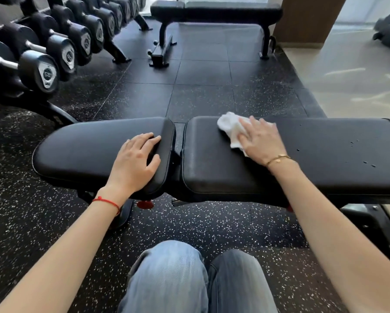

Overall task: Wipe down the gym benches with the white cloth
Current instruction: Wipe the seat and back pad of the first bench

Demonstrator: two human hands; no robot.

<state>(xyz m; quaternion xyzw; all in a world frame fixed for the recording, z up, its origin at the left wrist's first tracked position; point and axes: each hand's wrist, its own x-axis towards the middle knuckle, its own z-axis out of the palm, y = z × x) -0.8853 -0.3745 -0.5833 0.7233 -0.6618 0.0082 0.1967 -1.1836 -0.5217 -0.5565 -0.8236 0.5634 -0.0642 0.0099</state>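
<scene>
Your right hand (pixel 260 137) lies flat, fingers straight, pressing the white cloth (pixel 231 129) onto the back pad of the near bench (pixel 302 159), while your left hand (pixel 136 161) rests open on its seat pad; the cloth looks light, limp and prone to bunching, so keep your palm spread over its middle. Beyond that bench, bare floor leads to the second bench (pixel 216 12), with the dumbbell rack (pixel 54 53) to its left; nothing blocks the pad.

The right hand (pixel 260 141) hides perhaps half the white cloth (pixel 231 127).
</scene>
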